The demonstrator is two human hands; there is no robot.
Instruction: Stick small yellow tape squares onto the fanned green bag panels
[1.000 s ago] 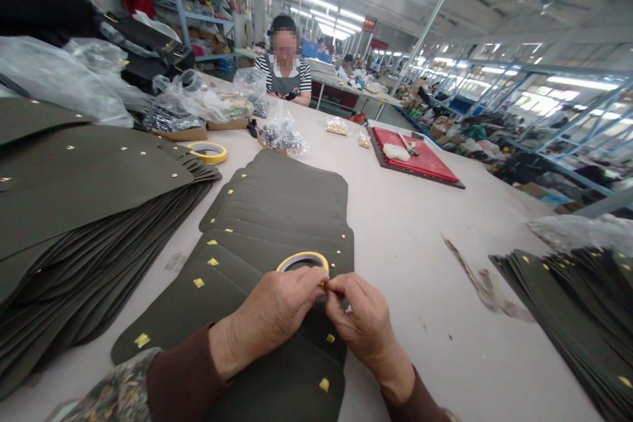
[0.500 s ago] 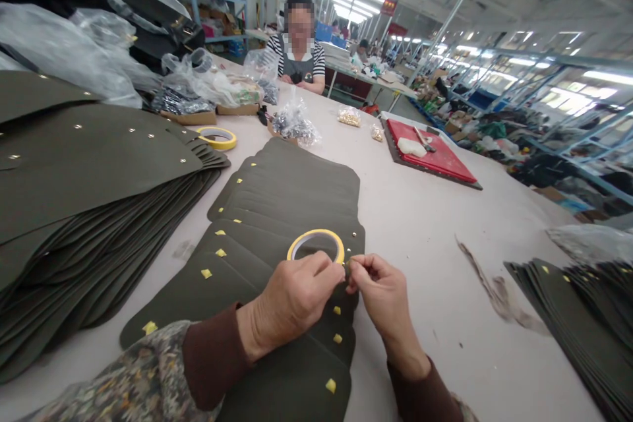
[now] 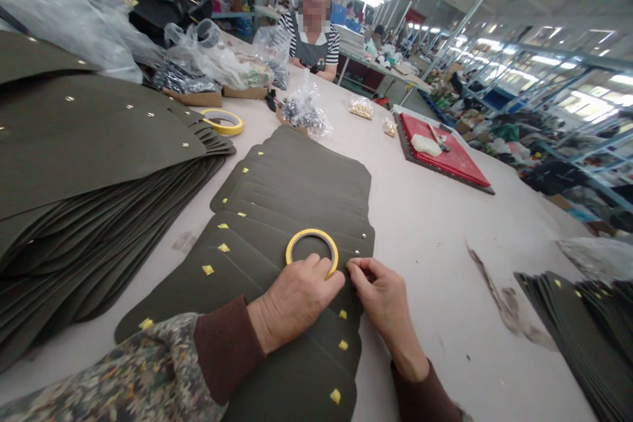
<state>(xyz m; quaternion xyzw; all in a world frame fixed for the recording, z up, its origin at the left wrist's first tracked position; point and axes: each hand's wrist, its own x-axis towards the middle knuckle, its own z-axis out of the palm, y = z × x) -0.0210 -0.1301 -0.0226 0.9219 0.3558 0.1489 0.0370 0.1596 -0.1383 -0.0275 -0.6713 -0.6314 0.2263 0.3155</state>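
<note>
My left hand [image 3: 299,300] is closed on the near edge of a yellow tape roll [image 3: 291,241], over overlapping dark green panels [image 3: 316,178]. Close by on the right, my right hand [image 3: 383,290] pinches a tiny yellowish piece at the panels' right edge; my fingertips partly hide it. Small yellow tape squares [image 3: 208,270] dot the left side of the panels, and more [image 3: 343,345] lie along the right side below my hands. Two small metal studs [image 3: 364,235] show just above my right hand.
At left is a big stack of dark green panels with metal studs [image 3: 109,138]; a second tape roll [image 3: 237,122] lies beside it. A red board [image 3: 450,155] and small bags [image 3: 361,107] are farther back. A person [image 3: 314,33] sits across the table. More panels [image 3: 568,316] are at right.
My left hand has shifted slightly left and down, away from my right fingertips, and the tape roll has moved a little with it. The whole view has shifted slightly.
</note>
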